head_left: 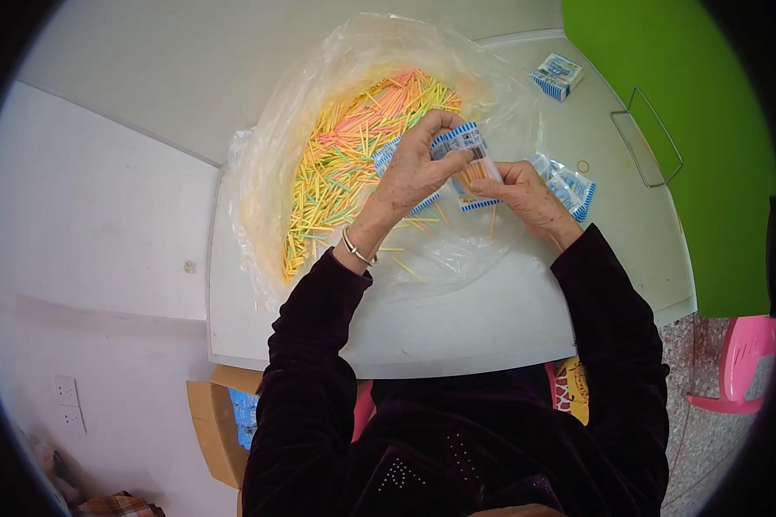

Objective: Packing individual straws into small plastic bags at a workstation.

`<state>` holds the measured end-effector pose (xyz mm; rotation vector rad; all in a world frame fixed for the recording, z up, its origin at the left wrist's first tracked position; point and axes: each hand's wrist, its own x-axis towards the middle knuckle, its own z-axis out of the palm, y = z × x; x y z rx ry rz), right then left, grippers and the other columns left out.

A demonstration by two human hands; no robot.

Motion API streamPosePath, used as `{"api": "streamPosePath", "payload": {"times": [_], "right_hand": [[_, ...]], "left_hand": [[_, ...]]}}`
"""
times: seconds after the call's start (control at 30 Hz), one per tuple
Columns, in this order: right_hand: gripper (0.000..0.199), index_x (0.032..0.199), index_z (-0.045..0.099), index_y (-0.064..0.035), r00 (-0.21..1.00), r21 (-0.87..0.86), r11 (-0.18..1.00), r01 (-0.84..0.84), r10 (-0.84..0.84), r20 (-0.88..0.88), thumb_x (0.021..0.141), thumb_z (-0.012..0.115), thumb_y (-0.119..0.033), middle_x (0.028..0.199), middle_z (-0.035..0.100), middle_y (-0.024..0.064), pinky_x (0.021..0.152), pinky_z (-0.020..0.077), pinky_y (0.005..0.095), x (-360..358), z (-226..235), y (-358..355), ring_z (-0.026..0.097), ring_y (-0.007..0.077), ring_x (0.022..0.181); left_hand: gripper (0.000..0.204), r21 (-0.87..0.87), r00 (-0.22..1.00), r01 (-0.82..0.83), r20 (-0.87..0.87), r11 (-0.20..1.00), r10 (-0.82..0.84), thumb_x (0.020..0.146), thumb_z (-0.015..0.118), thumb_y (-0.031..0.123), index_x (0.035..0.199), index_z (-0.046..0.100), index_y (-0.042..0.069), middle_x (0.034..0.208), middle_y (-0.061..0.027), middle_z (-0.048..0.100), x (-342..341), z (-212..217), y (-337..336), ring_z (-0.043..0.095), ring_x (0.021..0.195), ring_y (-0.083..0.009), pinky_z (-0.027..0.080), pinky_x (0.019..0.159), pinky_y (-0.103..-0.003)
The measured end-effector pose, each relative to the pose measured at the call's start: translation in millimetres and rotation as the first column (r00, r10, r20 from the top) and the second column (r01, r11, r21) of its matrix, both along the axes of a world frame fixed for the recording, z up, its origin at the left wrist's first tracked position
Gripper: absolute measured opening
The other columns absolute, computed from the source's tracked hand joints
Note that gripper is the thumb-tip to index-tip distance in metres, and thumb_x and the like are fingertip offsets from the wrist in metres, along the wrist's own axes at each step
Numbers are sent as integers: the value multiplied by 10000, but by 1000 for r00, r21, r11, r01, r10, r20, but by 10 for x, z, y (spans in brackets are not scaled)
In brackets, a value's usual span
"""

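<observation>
A small flat packet [472, 164], blue and white with striped ends and a clear window showing thin orange sticks, is held up over the table. My right hand [530, 200] pinches its lower right edge between thumb and fingers. My left hand [414, 168], with a bracelet at the wrist, is closed on its left side, thumb across the front. Behind and below the left hand, partly hidden, is more blue-and-white packaging [386, 157]. Just left of the hands, thin yellow, pink, orange and green sticks [345, 159] lie heaped in a large clear plastic bag [263, 185].
Several similar packets [571, 188] lie right of my right hand, near a rubber band [583, 165]. A packet stack [558, 76] sits at the far right of the white table [457, 340]. A cardboard box [215, 431] with blue packets is below left; a pink stool [741, 366] stands right.
</observation>
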<state>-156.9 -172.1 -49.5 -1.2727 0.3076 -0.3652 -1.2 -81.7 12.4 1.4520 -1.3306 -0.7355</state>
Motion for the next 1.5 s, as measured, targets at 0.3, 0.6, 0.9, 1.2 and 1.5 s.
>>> {"api": "streamPosePath", "payload": {"times": [0.3, 0.6, 0.9, 1.2, 1.5], "right_hand": [[356, 1003, 671, 3, 995, -36, 995, -96, 95, -16, 825, 679, -306, 897, 662, 33, 766, 422, 214, -21, -16, -18, 573, 57, 821], [330, 1019, 655, 16, 990, -151, 982, -114, 101, -95, 830, 669, -254, 889, 662, 35, 759, 435, 218, -28, 63, -21, 576, 63, 812], [245, 905, 616, 28, 863, -701, 622, 350, -505, -17, 784, 685, -173, 854, 591, 29, 671, 432, 247, -840, 204, -689, 536, 103, 747], [290, 746, 549, 12, 784, -906, 380, 187, -613, -96, 708, 718, -221, 811, 463, 82, 692, 384, 319, -843, -231, -321, 445, 224, 787], [152, 783, 581, 34, 744, -877, 317, 360, -665, 65, 795, 642, -104, 737, 505, 61, 609, 393, 272, -910, -346, -514, 480, 171, 651]], "left_hand": [[336, -17, 990, 26, 139, 1000, -24, 707, 655, 126, 985, 553, -32, 870, -93, 603, -33, 34, 13, 580, 802, -149, 469, 737, -285], [291, 70, 995, 53, 81, 996, -58, 740, 647, 100, 1001, 576, -6, 882, -37, 609, 1, 72, 77, 575, 800, -110, 462, 736, -247], [327, 173, 987, -126, 125, 977, 105, 779, 682, 106, 1073, 561, 31, 961, -34, 607, 659, -85, 322, 568, 906, -117, 450, 812, -248], [376, -220, 731, -154, 631, 963, 261, 720, 704, 170, 1053, 577, 52, 1118, -144, 558, 415, -261, 201, 509, 1050, -317, 394, 910, -391], [371, -164, 764, -67, 626, 984, 157, 770, 692, 158, 1100, 564, 48, 1213, -133, 510, 185, -308, 185, 439, 1184, -276, 362, 978, -360]]}}
